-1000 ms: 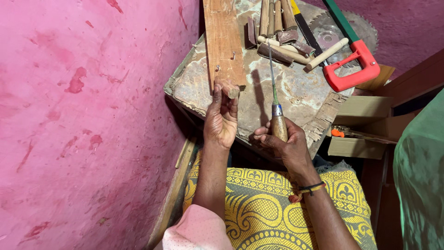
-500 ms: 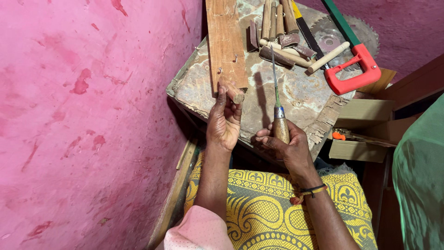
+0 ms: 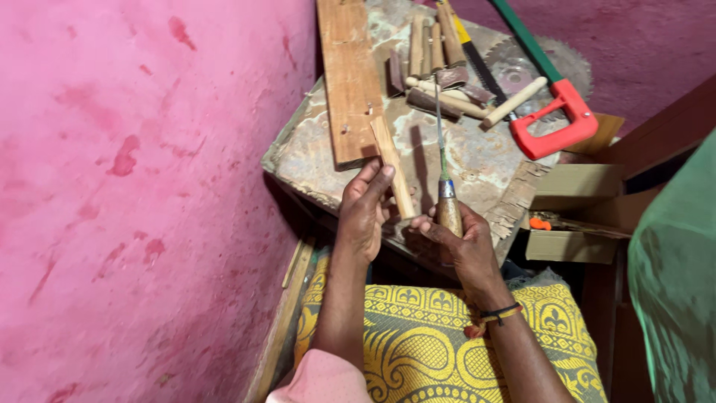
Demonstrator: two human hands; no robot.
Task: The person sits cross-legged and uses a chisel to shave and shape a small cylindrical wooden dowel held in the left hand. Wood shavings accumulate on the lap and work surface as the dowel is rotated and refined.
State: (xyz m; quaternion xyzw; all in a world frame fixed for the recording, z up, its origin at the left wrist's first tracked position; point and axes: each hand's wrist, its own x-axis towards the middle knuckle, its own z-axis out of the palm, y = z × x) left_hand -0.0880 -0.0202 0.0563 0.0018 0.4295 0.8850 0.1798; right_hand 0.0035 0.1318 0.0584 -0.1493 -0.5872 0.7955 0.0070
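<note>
Your left hand [image 3: 365,213] pinches the thin wooden stick [image 3: 393,166] near its lower end, over the bench [image 3: 477,160] — light, stiff, probably snappable. Your right hand [image 3: 464,246] is closed around the file [image 3: 445,179] — grip its wooden handle.

There is one view only, from a camera on the person's head, looking steeply down past the forearms and close over both hands. The worn table [image 3: 477,160] fills the upper middle beyond the fingertips, with a pink wall [image 3: 134,186] left of the fingers and yellow patterned cloth [image 3: 425,343] nearest the camera, below the wrists.
</note>
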